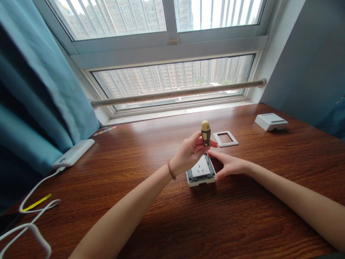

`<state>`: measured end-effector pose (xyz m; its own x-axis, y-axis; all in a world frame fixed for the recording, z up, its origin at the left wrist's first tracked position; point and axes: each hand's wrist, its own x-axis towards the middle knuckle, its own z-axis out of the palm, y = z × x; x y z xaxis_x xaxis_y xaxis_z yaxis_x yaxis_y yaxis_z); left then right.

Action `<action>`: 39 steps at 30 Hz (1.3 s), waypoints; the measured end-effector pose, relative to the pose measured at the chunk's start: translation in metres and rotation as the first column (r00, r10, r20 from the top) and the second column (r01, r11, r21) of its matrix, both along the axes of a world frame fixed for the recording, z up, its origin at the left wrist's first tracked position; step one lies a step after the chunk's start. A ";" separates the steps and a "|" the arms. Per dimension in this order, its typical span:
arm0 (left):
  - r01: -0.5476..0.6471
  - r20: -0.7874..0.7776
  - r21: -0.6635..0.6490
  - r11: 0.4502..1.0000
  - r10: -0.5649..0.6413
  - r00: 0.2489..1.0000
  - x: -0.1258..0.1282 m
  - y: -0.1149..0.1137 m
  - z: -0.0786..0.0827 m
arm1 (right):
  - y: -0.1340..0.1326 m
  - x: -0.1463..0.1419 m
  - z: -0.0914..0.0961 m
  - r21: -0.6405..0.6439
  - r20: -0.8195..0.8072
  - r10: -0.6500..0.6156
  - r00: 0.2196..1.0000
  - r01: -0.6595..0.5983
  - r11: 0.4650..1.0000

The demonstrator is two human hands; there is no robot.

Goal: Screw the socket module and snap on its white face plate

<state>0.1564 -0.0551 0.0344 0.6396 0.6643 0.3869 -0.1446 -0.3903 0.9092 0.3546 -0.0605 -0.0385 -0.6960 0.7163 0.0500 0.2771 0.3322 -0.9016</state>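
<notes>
My left hand [191, 148] is closed on a screwdriver [205, 133] with a yellow and black handle. The screwdriver stands nearly upright, its thin shaft reaching down to the right side of a wall socket [201, 168]. This socket has a white face with several slots, a grey frame around it and a white box [202, 182] under it. Around the right edge of the box, my right hand [229, 163] steadies it between thumb and fingers. Just behind the hands lies a white square cover frame [225, 139], flat on the table.
At the back right of the brown wooden table [167, 216] sits another white box [271, 121]. A white power bank [74, 154] with a plugged-in white cable [35, 189] lies on the left beside the blue curtain [45, 79]. Near the cable is a yellow strip [37, 202]. A window is behind.
</notes>
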 end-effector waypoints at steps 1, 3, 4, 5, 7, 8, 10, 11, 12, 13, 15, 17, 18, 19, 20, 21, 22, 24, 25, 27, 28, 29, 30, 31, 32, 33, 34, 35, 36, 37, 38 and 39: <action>0.012 0.013 -0.003 1.000 -0.012 1.000 0.000 0.001 0.000 | 0.000 0.000 0.000 0.000 0.003 -0.004 1.000 0.004 1.000; 0.037 0.044 -0.013 0.999 -0.036 0.998 -0.001 0.002 0.002 | 0.000 0.001 -0.001 -0.005 0.005 -0.005 1.000 0.005 1.000; 0.050 0.056 -0.020 0.999 -0.049 0.997 -0.002 0.002 0.002 | 0.000 0.001 -0.001 -0.007 0.003 -0.001 1.000 0.002 1.000; 0.059 0.065 -0.026 0.998 -0.057 0.996 -0.002 0.002 0.003 | 0.000 0.001 -0.002 -0.009 0.001 0.003 1.000 -0.003 1.000; 0.054 0.070 -0.036 0.998 -0.051 0.996 -0.002 0.002 0.003 | 0.000 0.001 -0.002 -0.007 -0.004 0.010 1.000 -0.010 1.000; 0.038 0.066 -0.040 0.999 -0.035 0.997 -0.001 0.001 0.003 | 0.001 0.001 -0.003 -0.006 -0.006 0.010 1.000 -0.010 1.000; -0.022 0.048 -0.040 0.999 0.024 0.999 0.000 0.001 0.003 | 0.001 0.001 -0.003 -0.010 -0.009 0.007 1.000 -0.007 1.000; -0.063 0.033 -0.036 0.997 0.064 0.997 0.000 0.001 0.002 | 0.001 0.001 -0.003 -0.015 -0.013 0.006 1.000 -0.007 1.000; -0.107 0.015 -0.028 0.994 0.107 0.994 0.001 0.001 0.001 | 0.001 0.001 -0.002 -0.019 -0.015 0.007 1.000 -0.007 1.000; -0.150 -0.003 -0.015 0.989 0.150 0.989 0.001 0.001 0.001 | 0.000 0.000 -0.002 -0.023 -0.018 0.008 1.000 -0.009 1.000; -0.219 -0.031 0.020 0.975 0.220 0.975 0.001 0.003 0.000 | 0.000 -0.001 0.000 -0.022 -0.023 0.010 1.000 -0.011 1.000; -0.256 -0.043 0.058 0.965 0.259 0.965 0.000 0.004 0.000 | -0.001 -0.001 0.001 -0.012 -0.024 0.004 1.000 -0.004 1.000; -0.265 -0.044 0.074 0.961 0.269 0.962 -0.001 0.004 0.001 | -0.001 -0.001 0.001 -0.009 -0.024 0.001 1.000 -0.002 1.000; -0.272 -0.045 0.085 0.959 0.276 0.960 -0.002 0.004 0.001 | -0.001 -0.001 0.001 -0.008 -0.023 0.000 1.000 0.000 1.000; -0.277 -0.045 0.092 0.956 0.282 0.958 -0.002 0.004 0.001 | -0.001 -0.001 0.001 -0.009 -0.021 -0.001 1.000 0.000 1.000; -0.281 -0.046 0.096 0.955 0.287 0.957 -0.002 0.003 0.000 | -0.001 -0.001 0.000 -0.011 -0.021 0.001 1.000 -0.001 1.000; -0.285 -0.046 0.096 0.954 0.290 0.956 -0.002 0.003 0.000 | -0.001 -0.001 0.000 -0.012 -0.019 0.002 1.000 -0.002 1.000; -0.301 -0.036 0.091 0.949 0.305 0.952 -0.002 0.002 0.000 | -0.001 0.000 0.000 -0.010 -0.012 -0.003 1.000 0.003 1.000; -0.312 -0.029 0.088 0.946 0.316 0.948 -0.002 0.001 0.000 | -0.001 0.000 0.000 -0.008 -0.007 -0.006 1.000 0.006 1.000; -0.331 -0.016 0.080 0.940 0.333 0.943 -0.002 0.001 0.000 | -0.002 0.000 0.000 -0.004 0.006 -0.013 1.000 0.013 1.000; -0.335 -0.013 0.075 0.939 0.337 0.942 -0.002 0.001 0.000 | -0.002 0.000 0.000 -0.003 0.013 -0.015 1.000 0.015 1.000; -0.335 -0.012 0.071 0.939 0.337 0.941 -0.002 0.001 0.001 | -0.002 0.000 0.000 -0.003 0.017 -0.016 1.000 0.016 1.000; -0.334 -0.014 0.067 0.940 0.335 0.942 -0.002 0.001 0.001 | -0.002 0.000 0.001 -0.004 0.020 -0.016 1.000 0.016 1.000; -0.333 -0.016 0.065 0.941 0.335 0.942 -0.002 0.001 0.001 | -0.002 0.000 0.001 -0.005 0.022 -0.015 1.000 0.015 1.000; -0.333 -0.019 0.065 0.941 0.335 0.942 -0.002 0.001 0.001 | -0.002 0.000 0.001 -0.005 0.021 -0.015 1.000 0.015 1.000; -0.335 -0.022 0.066 0.940 0.337 0.941 -0.002 0.001 0.001 | -0.001 0.000 0.000 -0.004 0.019 -0.014 1.000 0.014 1.000; -0.334 -0.023 0.067 0.940 0.336 0.942 -0.001 0.001 0.000 | -0.001 0.000 0.000 -0.003 0.017 -0.013 1.000 0.013 1.000; -0.331 -0.024 0.068 0.941 0.334 0.942 -0.001 0.001 -0.001 | -0.001 0.000 -0.001 -0.001 0.015 -0.011 1.000 0.011 1.000; -0.328 -0.025 0.071 0.942 0.330 0.944 -0.001 0.001 -0.001 | 0.000 0.000 -0.001 0.000 0.013 -0.009 1.000 0.009 1.000; -0.325 -0.027 0.075 0.943 0.328 0.944 -0.001 0.001 -0.002 | 0.000 0.000 -0.001 0.000 0.012 -0.008 1.000 0.008 1.000; -0.323 -0.029 0.079 0.943 0.326 0.945 -0.001 0.002 -0.003 | 0.000 0.000 -0.002 0.000 0.011 -0.008 1.000 0.008 1.000; -0.324 -0.029 0.085 0.942 0.327 0.944 -0.001 0.002 -0.003 | 0.000 0.000 -0.002 -0.003 0.011 -0.009 1.000 0.009 1.000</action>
<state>0.1550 -0.0534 0.0315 0.4103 0.8079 0.4231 0.0400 -0.4794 0.8767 0.3550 -0.0604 -0.0403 -0.6903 0.7224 0.0406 0.2895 0.3272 -0.8995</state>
